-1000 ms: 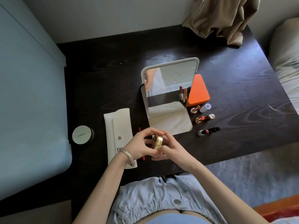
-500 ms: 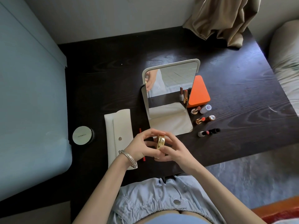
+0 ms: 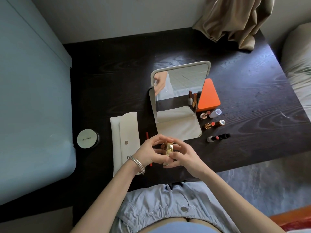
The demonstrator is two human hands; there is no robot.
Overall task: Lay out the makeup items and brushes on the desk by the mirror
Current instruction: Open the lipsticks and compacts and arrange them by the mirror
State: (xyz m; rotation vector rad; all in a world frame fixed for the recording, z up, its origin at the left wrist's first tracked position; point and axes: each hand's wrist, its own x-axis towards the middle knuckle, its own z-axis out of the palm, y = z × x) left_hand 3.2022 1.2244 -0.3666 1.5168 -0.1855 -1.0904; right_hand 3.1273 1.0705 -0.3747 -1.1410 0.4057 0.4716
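Observation:
Both hands hold a round gold compact (image 3: 169, 147) on edge just above the dark desk (image 3: 252, 101), in front of the standing mirror (image 3: 180, 91). My left hand (image 3: 149, 152) grips its left side with curled fingers. My right hand (image 3: 183, 156) pinches its right rim. Three open lipsticks lie right of the mirror: a pink one (image 3: 204, 114), an orange one (image 3: 209, 125) and a red one (image 3: 212, 138), each with a cap beside it. A white pouch (image 3: 125, 137) lies left of my hands, with a red pencil (image 3: 147, 137) beside it.
A silver round compact (image 3: 87, 138) sits at the desk's left edge beside a blue bed. An orange case (image 3: 208, 96) stands behind the mirror's right side. A beige curtain (image 3: 235, 21) drapes onto the far right corner. Grey floor lies to the right.
The gold compact has turned a little more upright between my fingers. My hands stay in about the same place in front of the mirror.

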